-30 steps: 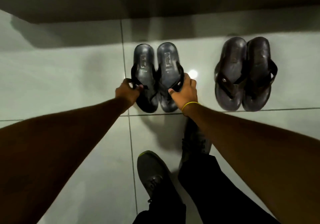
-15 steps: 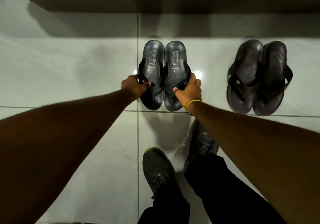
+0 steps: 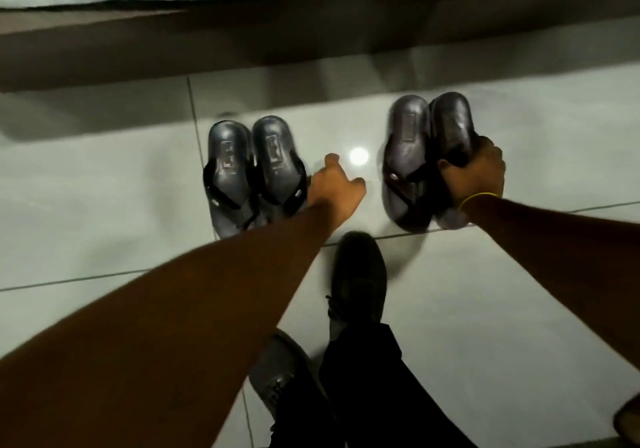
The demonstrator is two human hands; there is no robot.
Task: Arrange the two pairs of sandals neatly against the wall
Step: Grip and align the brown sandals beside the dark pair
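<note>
Both glossy dark rubber sandal pairs lie lengthwise toward the wall (image 3: 311, 32); the left pair (image 3: 254, 174) rests beside the loosely spread left hand (image 3: 334, 188), the right hand (image 3: 476, 174) clamps the right pair (image 3: 408, 156).

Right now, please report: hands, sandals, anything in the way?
Right hand shut on right pair. Left hand open, empty, between pairs. Left pair flat on floor, short of wall. Nothing blocking.

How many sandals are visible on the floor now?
4. Two lie together as the left pair, untouched; two form the right pair, its outer sandal gripped by the right hand. None seems hidden.
</note>
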